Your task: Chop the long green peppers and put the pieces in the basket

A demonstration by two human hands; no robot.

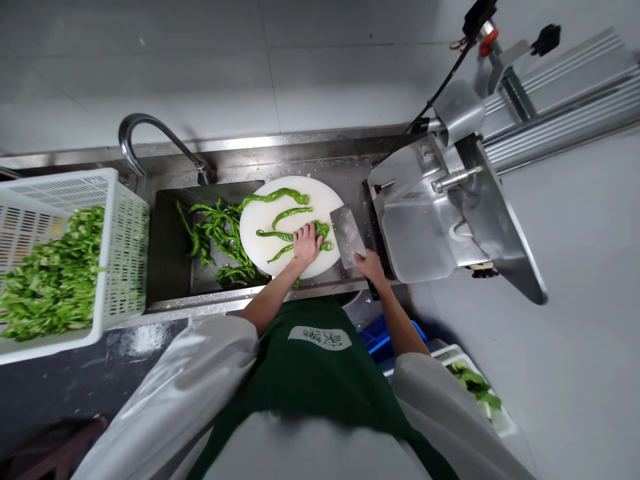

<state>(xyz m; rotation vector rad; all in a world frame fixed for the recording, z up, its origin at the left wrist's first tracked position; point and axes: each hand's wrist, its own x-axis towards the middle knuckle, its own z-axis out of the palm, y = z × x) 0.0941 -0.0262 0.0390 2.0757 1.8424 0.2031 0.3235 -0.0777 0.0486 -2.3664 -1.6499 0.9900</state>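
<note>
A round white cutting board [270,257] lies across the right side of the sink, with several long green chili peppers [293,212] on it. My left hand [306,245] is over some of these peppers, fingers bent and pressing them against the board; part of them is hidden beneath it. In my right hand [371,265] is the dark handle of a cleaver [348,233]. Its broad blade rests at the board's right edge, just right of the pepper ends. More whole green chili peppers [223,230] are piled in the sink, left of the board.
A white slotted basket [125,247] at the left holds chopped green peppers [55,280]. The curved faucet [160,137] rises behind the sink [167,250]. Close on the right stands a metal slicing machine [425,227]. Below right are a blue crate [377,337] and a white basket with green vegetables [475,383].
</note>
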